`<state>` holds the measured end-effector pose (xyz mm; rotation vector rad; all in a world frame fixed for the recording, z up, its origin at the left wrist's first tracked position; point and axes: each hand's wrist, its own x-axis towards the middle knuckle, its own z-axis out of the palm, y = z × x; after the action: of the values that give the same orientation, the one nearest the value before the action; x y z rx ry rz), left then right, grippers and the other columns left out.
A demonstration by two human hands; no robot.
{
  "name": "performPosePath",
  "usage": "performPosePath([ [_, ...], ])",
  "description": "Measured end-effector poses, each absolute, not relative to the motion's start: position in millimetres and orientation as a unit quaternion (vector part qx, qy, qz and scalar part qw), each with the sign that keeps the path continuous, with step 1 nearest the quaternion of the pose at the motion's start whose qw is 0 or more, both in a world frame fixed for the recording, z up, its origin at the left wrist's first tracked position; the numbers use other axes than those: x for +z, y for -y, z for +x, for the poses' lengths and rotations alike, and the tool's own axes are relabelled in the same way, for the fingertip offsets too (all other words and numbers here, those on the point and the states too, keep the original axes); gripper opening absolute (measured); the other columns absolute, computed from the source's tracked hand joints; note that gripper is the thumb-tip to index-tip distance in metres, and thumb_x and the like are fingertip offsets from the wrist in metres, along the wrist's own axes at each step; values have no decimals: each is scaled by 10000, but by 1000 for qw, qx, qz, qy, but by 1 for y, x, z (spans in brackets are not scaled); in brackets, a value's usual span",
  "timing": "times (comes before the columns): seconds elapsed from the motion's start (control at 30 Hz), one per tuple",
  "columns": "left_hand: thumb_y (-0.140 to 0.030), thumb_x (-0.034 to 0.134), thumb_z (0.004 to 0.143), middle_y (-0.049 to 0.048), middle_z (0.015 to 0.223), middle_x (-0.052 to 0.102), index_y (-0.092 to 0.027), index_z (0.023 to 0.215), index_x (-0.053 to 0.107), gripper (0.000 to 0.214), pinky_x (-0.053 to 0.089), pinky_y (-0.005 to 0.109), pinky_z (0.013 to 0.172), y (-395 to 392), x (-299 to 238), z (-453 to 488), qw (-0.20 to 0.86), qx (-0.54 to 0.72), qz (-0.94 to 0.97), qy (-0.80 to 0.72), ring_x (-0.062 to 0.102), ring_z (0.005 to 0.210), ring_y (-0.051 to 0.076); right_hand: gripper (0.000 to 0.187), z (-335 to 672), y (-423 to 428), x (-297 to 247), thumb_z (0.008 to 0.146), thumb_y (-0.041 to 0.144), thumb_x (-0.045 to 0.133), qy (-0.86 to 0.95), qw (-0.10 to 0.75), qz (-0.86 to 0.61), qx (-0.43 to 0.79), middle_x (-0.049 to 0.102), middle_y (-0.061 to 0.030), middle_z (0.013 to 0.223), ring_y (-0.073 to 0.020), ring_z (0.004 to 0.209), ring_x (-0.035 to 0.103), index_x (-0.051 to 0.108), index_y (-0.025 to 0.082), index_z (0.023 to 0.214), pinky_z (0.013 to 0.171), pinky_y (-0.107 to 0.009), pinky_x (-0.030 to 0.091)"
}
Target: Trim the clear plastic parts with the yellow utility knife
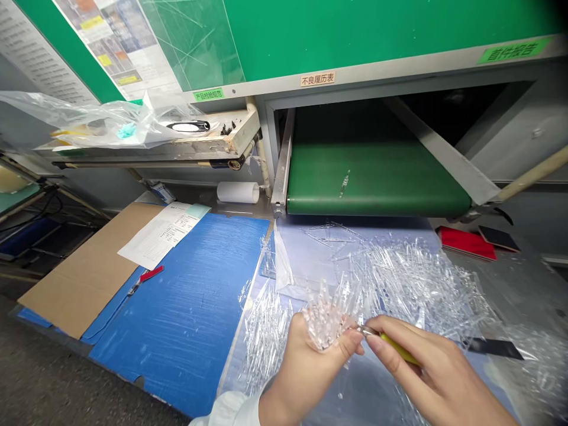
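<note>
Left hand (306, 373) cradling a light, brittle-looking cluster of clear moulded plastic parts (323, 319), best held by its stems, above a loose heap of similar pieces (412, 284); right hand (430, 370) gripping a yellow-handled knife (399, 348).

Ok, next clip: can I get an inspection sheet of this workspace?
surface: blue corrugated plastic sheet over cardboard; clear film to the right
job's things: clump of clear moulded plastic parts; yellow-handled tool; heap of clear plastic pieces
clutter: printed form, red-handled cutter, plastic bag, paper roll
grippers: left hand cradles the clump; right hand grips the tool
cables: dark cables at far left
surroundings: green conveyor belt beneath a green labelled panel
</note>
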<state>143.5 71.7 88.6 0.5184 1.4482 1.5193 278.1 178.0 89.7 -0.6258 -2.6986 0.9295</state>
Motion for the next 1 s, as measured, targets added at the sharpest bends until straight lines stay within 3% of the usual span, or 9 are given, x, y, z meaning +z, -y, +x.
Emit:
performPosePath([
  [0.13, -297, 655, 787, -2, 639, 605, -162, 649, 606, 200, 466, 230, 659, -71, 91, 142, 462, 610, 246, -595, 575, 638, 123, 172, 278, -179, 88, 938, 329, 463, 918, 156, -212, 297, 678, 28, 735, -129, 576, 646, 587, 252, 847, 495, -217, 483],
  [0.4, -299, 662, 780, 5, 640, 631, -160, 677, 632, 176, 479, 241, 660, -69, 88, 142, 445, 614, 234, -609, 595, 638, 135, 193, 272, -171, 79, 929, 344, 473, 904, 228, -228, 281, 686, 1, 733, -155, 590, 640, 612, 240, 845, 525, -256, 476],
  [0.6, -320, 729, 695, 9, 600, 620, -150, 658, 629, 200, 459, 259, 622, -62, 76, 153, 547, 562, 200, -587, 583, 603, 144, 302, 282, -201, 85, 863, 506, 496, 749, 288, -494, 334, 641, -33, 721, -190, 619, 584, 613, 228, 872, 509, -273, 444],
  [0.73, -326, 667, 754, 6, 615, 613, -154, 700, 626, 185, 413, 239, 585, -67, 71, 156, 543, 557, 200, -595, 527, 582, 119, 291, 279, -200, 85, 793, 499, 582, 761, 108, -382, 514, 611, -10, 657, -170, 585, 546, 606, 220, 711, 522, -269, 441],
  [0.8, -347, 681, 736, 12, 636, 603, -144, 706, 637, 210, 384, 230, 540, -72, 69, 156, 560, 554, 215, -577, 491, 548, 106, 321, 279, -196, 81, 817, 468, 551, 750, 66, -338, 565, 530, 22, 561, -139, 525, 489, 543, 215, 619, 508, -249, 405],
  [0.9, -364, 700, 706, 10, 680, 586, -133, 761, 646, 244, 356, 224, 515, -77, 65, 151, 547, 568, 191, -585, 451, 514, 87, 339, 298, -200, 61, 820, 468, 521, 739, 81, -396, 538, 434, 52, 517, -121, 476, 425, 469, 222, 593, 477, -237, 349],
  [1.0, -365, 703, 690, -36, 565, 503, -139, 727, 598, 253, 337, 222, 534, -73, 53, 143, 504, 595, 139, -611, 411, 489, 81, 314, 341, -208, 25, 719, 430, 600, 798, 9, -410, 442, 506, 22, 492, -164, 472, 487, 482, 225, 513, 474, -270, 352],
])
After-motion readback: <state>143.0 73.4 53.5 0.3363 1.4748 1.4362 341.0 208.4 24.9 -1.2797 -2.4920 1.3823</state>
